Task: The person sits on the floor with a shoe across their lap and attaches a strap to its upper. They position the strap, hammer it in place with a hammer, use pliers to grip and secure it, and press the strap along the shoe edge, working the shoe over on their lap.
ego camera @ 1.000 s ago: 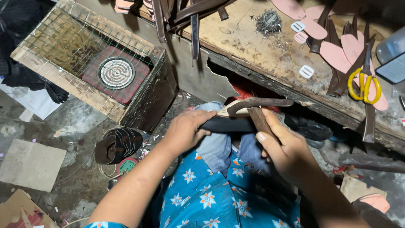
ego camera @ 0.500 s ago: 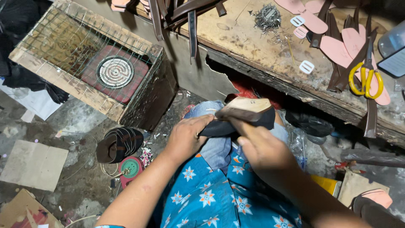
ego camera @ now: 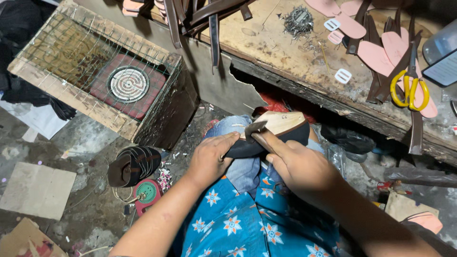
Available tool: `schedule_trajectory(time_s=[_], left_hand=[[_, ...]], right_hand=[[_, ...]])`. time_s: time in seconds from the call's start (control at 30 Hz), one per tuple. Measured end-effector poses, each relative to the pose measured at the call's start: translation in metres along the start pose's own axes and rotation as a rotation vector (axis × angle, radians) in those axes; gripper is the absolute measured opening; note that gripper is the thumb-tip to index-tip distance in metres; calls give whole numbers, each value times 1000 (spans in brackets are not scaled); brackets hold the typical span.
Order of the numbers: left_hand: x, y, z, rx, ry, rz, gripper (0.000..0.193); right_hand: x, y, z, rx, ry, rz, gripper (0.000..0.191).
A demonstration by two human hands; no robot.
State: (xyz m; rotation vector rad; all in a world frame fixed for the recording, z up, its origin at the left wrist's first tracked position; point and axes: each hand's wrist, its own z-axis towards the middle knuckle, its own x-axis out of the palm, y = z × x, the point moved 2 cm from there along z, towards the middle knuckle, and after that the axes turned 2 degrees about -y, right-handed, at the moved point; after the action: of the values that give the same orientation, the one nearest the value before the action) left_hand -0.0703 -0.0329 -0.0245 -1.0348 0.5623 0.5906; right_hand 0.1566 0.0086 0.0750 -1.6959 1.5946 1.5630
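Note:
A shoe sole (ego camera: 278, 128) with a tan top and a dark edge rests on my knee, tilted on its side. My left hand (ego camera: 208, 159) grips its near end from the left. My right hand (ego camera: 297, 164) presses a brown strap end (ego camera: 255, 128) onto the sole with thumb and fingers. Below the hands lie my blue jeans and a blue flowered shirt (ego camera: 247, 223).
A worn wooden bench (ego camera: 295, 52) carries pink insoles (ego camera: 350, 24), brown straps (ego camera: 214, 28), a heap of small nails (ego camera: 297, 19) and yellow-handled scissors (ego camera: 410, 88). At left stands a wire-topped wooden box (ego camera: 66, 100) with a coil heater (ego camera: 127, 84). A strappy sandal (ego camera: 133, 164) lies on the floor.
The sole has turned from edge-on to show its tan top. The loose strap that stuck out is now folded down under my right thumb. Both hands shifted slightly.

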Motion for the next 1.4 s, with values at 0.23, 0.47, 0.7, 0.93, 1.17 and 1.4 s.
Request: schedule_trajectory(time_s=[0.23,0.47,0.7,0.93,1.17,1.4], left_hand=[[-3,3,8,-31,39,-73,58],[-4,0,7,-42,15,-84,54],[-5,-2,10,-43,10,-82,49],[-7,-28,24,-97,223,253,61],[21,-28,58,-271,361,359,47],[19,-16,54,-214,326,295,43]], right_hand=[[21,-25,-13,-429,-468,-86,43],[-6,-64,-10,-130,-487,150,49],[34,-57,-11,-451,-479,-299,35],[39,-55,-11,-117,-373,257,52],[40,-41,-12,-257,-435,86,43],[42,-60,-15,-250,-480,15,45]])
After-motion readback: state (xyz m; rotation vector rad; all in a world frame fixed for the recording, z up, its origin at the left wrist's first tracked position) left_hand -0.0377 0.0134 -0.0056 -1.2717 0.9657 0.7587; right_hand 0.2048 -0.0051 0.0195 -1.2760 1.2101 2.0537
